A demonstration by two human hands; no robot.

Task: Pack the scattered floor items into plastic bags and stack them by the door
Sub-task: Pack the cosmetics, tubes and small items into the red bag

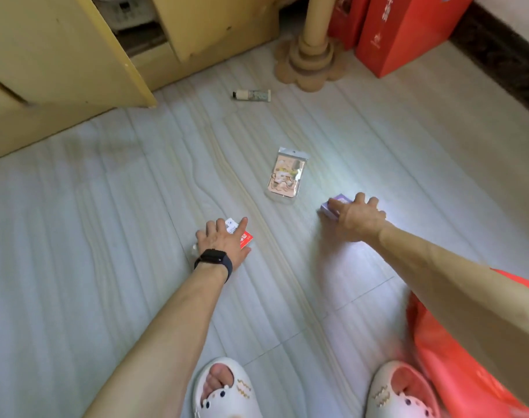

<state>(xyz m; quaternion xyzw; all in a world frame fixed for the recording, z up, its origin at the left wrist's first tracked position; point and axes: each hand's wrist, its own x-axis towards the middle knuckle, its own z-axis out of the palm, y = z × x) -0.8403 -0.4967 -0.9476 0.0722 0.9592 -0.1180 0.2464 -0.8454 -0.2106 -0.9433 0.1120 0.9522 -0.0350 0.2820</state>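
Floor: pale tiles (136, 236) with wavy streaks, and a bright glare patch near the right hand.
Red-and-white packet: it lies flat on the tiles (246, 240) at lower centre, partly covered by the left hand.
Left hand: it rests palm down (224, 241) on that packet with the fingers spread and fairly straight; the index finger lies along the top and the thumb sits at the near edge, with no clear grasp.
Purple box: a small box (332, 206) on the floor to the right, mostly hidden under the right hand.
Right hand: it grasps (359, 217) the purple box, thumb on the near side and bent fingers over the far side; slightly blurred.
Clear sachet: a printed packet (286, 176) lying flat between the two hands and a little beyond them, untouched.
Tube: a small tube (251, 95) on its side, well apart, near the cabinet.
Red plastic bag: crumpled (456, 372) on the floor at lower right, under the right forearm.
Watch: a dark band (213, 260) on the left wrist.
Slippers: a white pair (227, 390) at the bottom edge.
Cabinet: yellow wood (61, 55), upper left.
Cardboard post: a stepped base (313, 58) at top centre.
Red cartons: standing upright (402, 34) just beside the post.
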